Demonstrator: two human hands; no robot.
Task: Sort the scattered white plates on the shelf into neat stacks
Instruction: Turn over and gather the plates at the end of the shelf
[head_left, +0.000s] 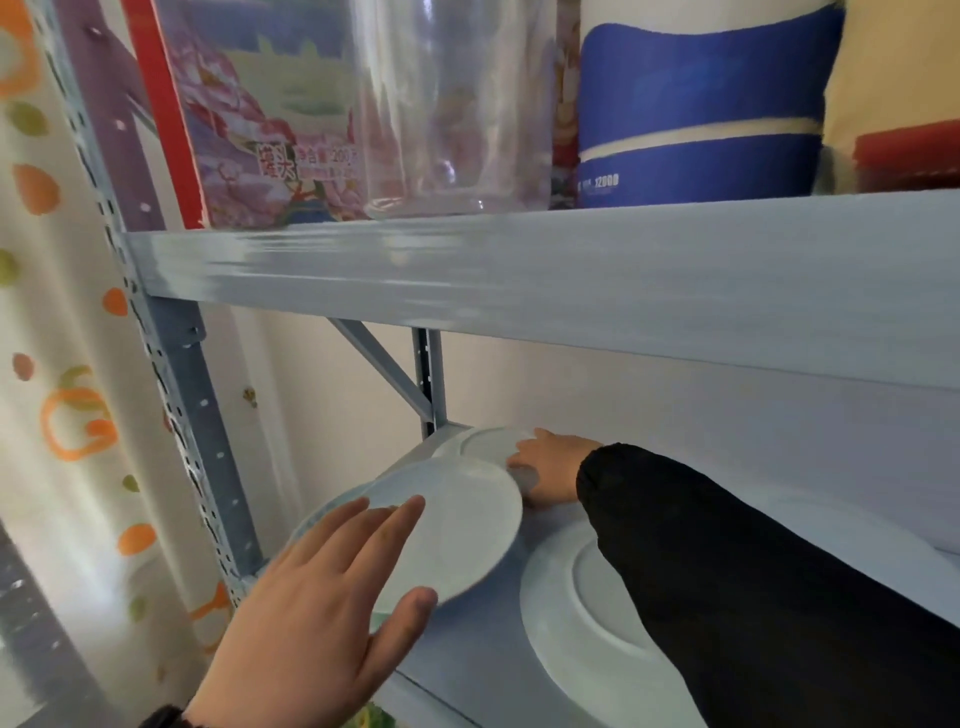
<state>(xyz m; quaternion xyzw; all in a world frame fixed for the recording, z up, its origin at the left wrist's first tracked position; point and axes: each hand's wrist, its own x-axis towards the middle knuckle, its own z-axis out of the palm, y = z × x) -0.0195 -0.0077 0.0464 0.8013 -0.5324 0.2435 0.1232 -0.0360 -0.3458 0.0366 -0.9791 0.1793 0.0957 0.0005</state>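
Observation:
On the lower grey shelf (467, 639) lie white plates. A tilted plate (457, 525) at the front left corner is under my left hand (322, 613), whose straight fingers lie on its face with the thumb at its front rim. Behind it, a plate (483, 441) sits at the back left corner. My right hand (550, 467), in a black sleeve, reaches there and its fingers curl over that plate's right rim. A large upside-down plate (566, 613) lies on the right, partly hidden under my right arm.
The shelf above (571, 275) hangs low over the plates and holds a clear glass jar (452, 104), a flowered box (249, 119) and a blue-and-white package (701, 109). A perforated steel post (197, 415) stands on the left, a patterned curtain (67, 364) beyond it.

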